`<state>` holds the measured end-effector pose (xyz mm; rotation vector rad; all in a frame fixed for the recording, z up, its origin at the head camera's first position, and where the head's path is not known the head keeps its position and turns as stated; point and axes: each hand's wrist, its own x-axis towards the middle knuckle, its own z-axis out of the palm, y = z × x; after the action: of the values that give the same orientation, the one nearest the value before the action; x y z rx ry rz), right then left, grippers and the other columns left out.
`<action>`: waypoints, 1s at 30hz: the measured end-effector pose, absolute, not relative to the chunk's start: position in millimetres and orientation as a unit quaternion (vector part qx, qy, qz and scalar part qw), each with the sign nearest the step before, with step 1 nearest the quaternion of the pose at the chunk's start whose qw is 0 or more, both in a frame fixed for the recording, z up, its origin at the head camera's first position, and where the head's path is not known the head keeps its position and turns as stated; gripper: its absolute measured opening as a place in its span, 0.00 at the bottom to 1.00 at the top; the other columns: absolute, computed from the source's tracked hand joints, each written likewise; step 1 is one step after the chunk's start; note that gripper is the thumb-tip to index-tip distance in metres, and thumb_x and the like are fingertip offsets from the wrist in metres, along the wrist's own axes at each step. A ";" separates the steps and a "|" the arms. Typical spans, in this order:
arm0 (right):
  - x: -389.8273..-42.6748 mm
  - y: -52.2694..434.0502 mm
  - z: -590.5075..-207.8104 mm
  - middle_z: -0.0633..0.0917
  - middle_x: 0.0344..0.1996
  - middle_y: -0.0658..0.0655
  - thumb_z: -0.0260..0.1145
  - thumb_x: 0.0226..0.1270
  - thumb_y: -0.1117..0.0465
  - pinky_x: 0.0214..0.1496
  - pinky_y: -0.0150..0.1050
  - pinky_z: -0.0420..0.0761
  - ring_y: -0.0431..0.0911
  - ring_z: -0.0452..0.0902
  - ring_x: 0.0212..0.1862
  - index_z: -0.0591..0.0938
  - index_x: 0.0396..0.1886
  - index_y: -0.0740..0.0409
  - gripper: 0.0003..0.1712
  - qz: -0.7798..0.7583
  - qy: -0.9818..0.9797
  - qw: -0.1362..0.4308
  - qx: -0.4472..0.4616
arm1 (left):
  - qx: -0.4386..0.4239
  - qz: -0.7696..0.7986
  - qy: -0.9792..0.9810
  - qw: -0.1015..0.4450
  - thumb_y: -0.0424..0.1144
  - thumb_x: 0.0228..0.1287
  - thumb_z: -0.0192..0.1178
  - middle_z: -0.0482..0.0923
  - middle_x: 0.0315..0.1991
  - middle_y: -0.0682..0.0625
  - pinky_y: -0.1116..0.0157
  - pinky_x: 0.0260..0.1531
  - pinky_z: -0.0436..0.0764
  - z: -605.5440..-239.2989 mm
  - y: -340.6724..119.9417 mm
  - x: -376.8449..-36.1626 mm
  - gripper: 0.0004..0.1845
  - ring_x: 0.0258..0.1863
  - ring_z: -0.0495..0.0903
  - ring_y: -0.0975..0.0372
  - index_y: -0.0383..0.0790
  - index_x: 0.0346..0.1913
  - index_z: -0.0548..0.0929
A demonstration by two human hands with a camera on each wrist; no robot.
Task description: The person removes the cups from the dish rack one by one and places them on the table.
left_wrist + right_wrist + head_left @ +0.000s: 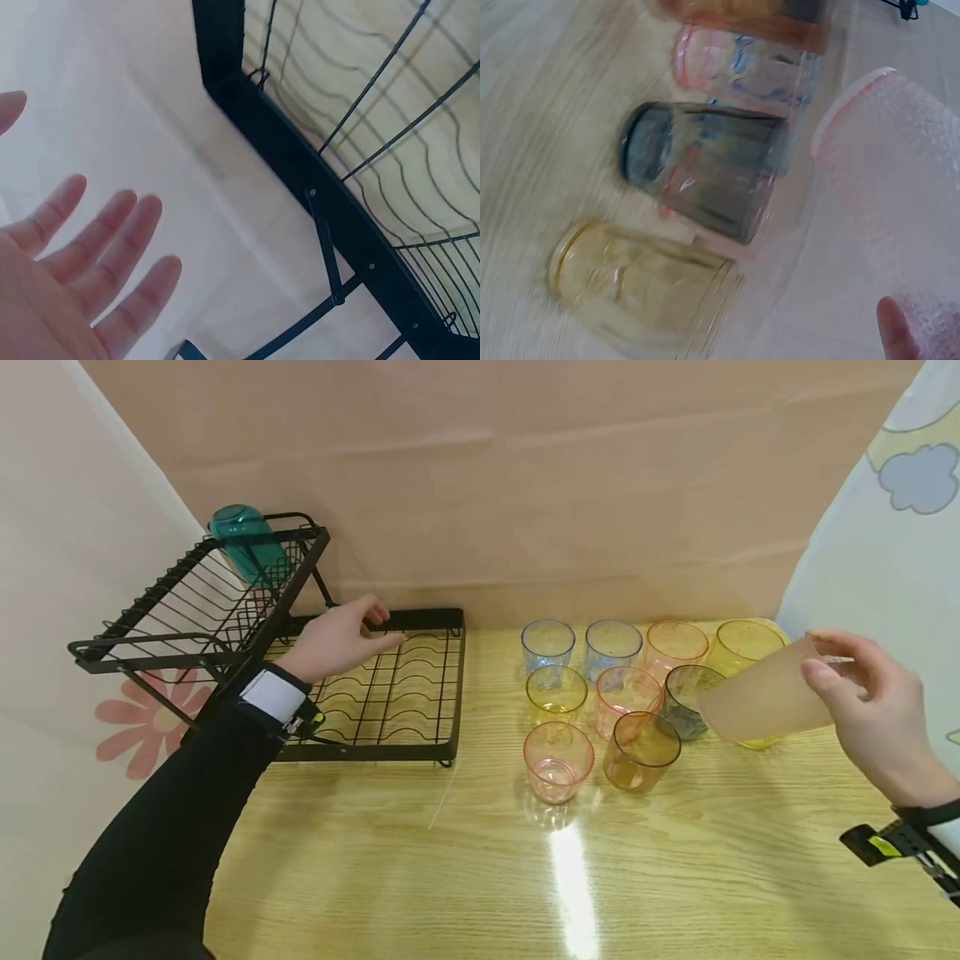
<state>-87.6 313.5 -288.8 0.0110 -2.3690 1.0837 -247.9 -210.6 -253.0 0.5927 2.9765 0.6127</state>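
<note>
My right hand (873, 702) grips a frosted, textured cup (765, 693), tilted on its side above the right end of the glasses. The right wrist view shows that cup's bumpy, pinkish wall (900, 172) and one fingertip against it. Beneath and beside it stand a grey glass (684, 706) and a yellow glass (738, 639). Over the lower tier of the black dish rack (456, 693) hovers my left hand (341, 639), fingers loosely spread and holding nothing. A teal cup (251, 547) leans on the upper tier of the rack.
Several clear coloured glasses stand in rows on the wooden table (487, 877). Nearest me are a pink glass (557, 764) and an amber glass (641, 752); blue-rimmed glasses (547, 643) are at the back. Fabric walls (525, 485) enclose the back and sides.
</note>
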 end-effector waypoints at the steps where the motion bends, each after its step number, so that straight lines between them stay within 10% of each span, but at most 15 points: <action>1: -84.2 315.1 -291.0 0.71 0.48 0.29 0.59 0.71 0.64 0.41 0.19 0.60 0.24 0.67 0.45 0.74 0.66 0.53 0.24 0.383 -0.886 0.260 0.017 | 0.185 0.202 0.962 0.017 0.59 0.67 0.57 0.74 0.58 0.40 0.48 0.47 0.74 -250.5 -210.9 -250.6 0.31 0.52 0.76 0.48 0.38 0.60 0.72; 6: -73.1 318.3 -304.8 0.74 0.48 0.45 0.70 0.59 0.63 0.37 0.17 0.65 0.22 0.64 0.44 0.75 0.61 0.63 0.29 0.267 -0.925 0.255 0.090 | 0.170 0.199 0.965 -0.014 0.63 0.66 0.54 0.72 0.60 0.37 0.45 0.50 0.72 -241.1 -210.7 -264.2 0.36 0.56 0.73 0.45 0.36 0.63 0.70; 15: -72.2 315.3 -342.0 0.77 0.43 0.63 0.67 0.54 0.32 0.13 0.38 0.65 0.55 0.74 0.24 0.77 0.51 0.64 0.42 0.104 -0.937 0.274 0.190 | 0.136 0.157 0.977 -0.043 0.67 0.65 0.51 0.64 0.65 0.34 0.41 0.51 0.71 -204.1 -195.0 -277.0 0.42 0.60 0.67 0.42 0.38 0.69 0.64; 30: -75.3 315.0 -359.7 0.74 0.42 0.63 0.74 0.52 0.41 0.13 0.36 0.61 0.53 0.72 0.26 0.74 0.56 0.62 0.39 0.120 -0.951 0.229 0.169 | 0.083 0.119 0.989 -0.040 0.66 0.66 0.46 0.44 0.75 0.34 0.40 0.61 0.60 -100.0 -196.9 -274.7 0.49 0.68 0.56 0.38 0.38 0.77 0.42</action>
<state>-75.3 315.0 -359.7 0.4645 -2.6181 0.3300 -274.7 -196.9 -100.0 0.2669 3.1882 0.3836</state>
